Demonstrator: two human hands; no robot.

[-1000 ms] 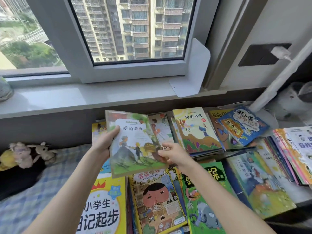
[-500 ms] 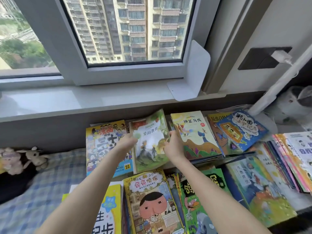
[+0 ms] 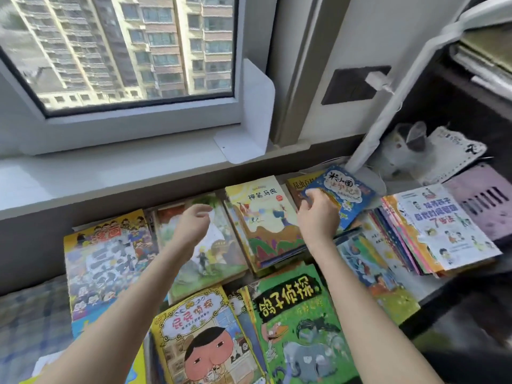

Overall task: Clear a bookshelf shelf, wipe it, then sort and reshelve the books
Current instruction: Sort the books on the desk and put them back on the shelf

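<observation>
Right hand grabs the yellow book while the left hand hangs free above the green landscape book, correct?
No: the head view shows the right hand gripping the corner of the blue book, not the yellow book. The left hand does hang free above the green landscape book.

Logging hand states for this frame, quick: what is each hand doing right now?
Left hand: open, fingers relaxed, holding nothing.
Right hand: closed on the blue book, gripping its near edge.
</observation>
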